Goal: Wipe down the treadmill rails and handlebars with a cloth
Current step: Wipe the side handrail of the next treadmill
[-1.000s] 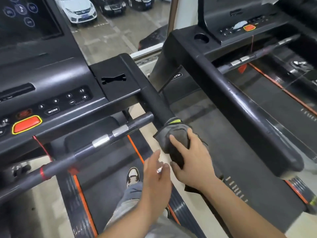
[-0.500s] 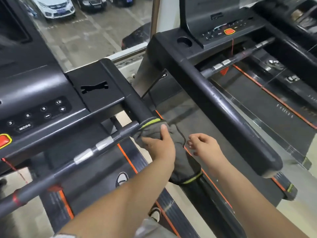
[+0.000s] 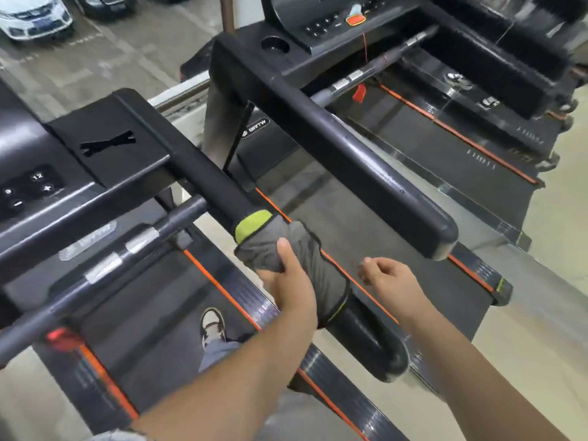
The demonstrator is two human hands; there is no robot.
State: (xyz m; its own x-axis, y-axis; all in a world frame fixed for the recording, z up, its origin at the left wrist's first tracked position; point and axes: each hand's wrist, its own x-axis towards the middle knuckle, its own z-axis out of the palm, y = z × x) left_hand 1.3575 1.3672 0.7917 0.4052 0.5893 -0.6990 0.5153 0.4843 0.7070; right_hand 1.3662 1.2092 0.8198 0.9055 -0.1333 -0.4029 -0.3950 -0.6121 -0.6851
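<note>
1. We have swapped hands: our left hand (image 3: 288, 281) now grips the grey cloth (image 3: 313, 265), which the right held a second ago.
2. The cloth sits wrapped round the handrail (image 3: 203, 176), toward its near end.
3. Our right hand (image 3: 391, 278) hangs just beside it, loosely curled and holding nothing.
4. We judge the wiping carries on left-handed.

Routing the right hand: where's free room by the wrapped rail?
Free: gap between near handrail and neighbouring treadmill's handrail, where right hand hovers; near handrail's bare end below the cloth. Crowded: left hand gripping the cloth, crossbar joining just beyond.
</note>
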